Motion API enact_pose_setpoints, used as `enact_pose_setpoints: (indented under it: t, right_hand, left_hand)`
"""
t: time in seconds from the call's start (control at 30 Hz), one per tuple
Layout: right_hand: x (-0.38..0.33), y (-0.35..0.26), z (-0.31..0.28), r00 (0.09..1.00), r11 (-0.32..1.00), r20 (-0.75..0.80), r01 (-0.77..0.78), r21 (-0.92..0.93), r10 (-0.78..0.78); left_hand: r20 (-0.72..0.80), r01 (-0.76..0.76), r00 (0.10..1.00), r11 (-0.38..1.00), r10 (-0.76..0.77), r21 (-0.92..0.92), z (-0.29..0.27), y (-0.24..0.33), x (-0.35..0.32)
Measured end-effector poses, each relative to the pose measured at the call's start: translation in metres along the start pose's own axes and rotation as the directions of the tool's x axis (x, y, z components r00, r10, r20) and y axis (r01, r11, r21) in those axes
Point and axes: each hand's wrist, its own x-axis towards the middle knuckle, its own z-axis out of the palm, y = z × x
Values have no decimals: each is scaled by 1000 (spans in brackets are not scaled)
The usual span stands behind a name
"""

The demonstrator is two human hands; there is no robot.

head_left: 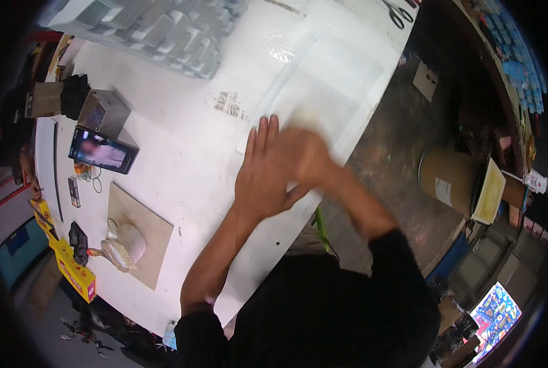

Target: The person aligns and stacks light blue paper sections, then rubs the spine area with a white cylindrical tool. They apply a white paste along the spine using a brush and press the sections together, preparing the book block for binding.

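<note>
A black shirt [329, 306] lies nearest; the white table [176, 122] bears a translucent plastic sheet [338, 86] near its edge. The left hand [260, 184] lies flat, fingers slightly apart; for the blurred right hand [303, 156], I cannot tell.

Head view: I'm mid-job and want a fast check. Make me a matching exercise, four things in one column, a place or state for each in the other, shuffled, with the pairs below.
Things
1. left hand
2. right hand
3. phone
4. scissors

Places and states
A. blurred, its outline smeared
B. dark-handled, near the picture's top edge
C. flat and outstretched, its outline sharp
D. lit up, beside a grey box

Pairs: 1-C; 2-A; 3-D; 4-B
</note>
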Motion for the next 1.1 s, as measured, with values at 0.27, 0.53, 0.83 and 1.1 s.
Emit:
enact_pose_setpoints:
  t: [0.27, 0.53, 0.83, 1.1]
  right_hand:
    - [-9, -5, 33, 990, 963, 59, -107, -248, 125]
    - [-18, 41, 55, 963, 967, -112, -251, -49, 244]
    - [45, -6, -24, 969, 992, -239, -93, -91, 69]
    - [29, -15, -16, 993, 979, -116, -47, -198, 24]
  left_hand:
    - [-39, -32, 999, 996, 35, 83, 3, 1, -9]
    - [22, -22, 1000, 995, 20, 95, 2, 6, -18]
    - [-18, -28, 999, 998, 29, 58, 3, -1, -25]
    - [-40, -37, 998, 992, 42, 119, 8, -5, -34]
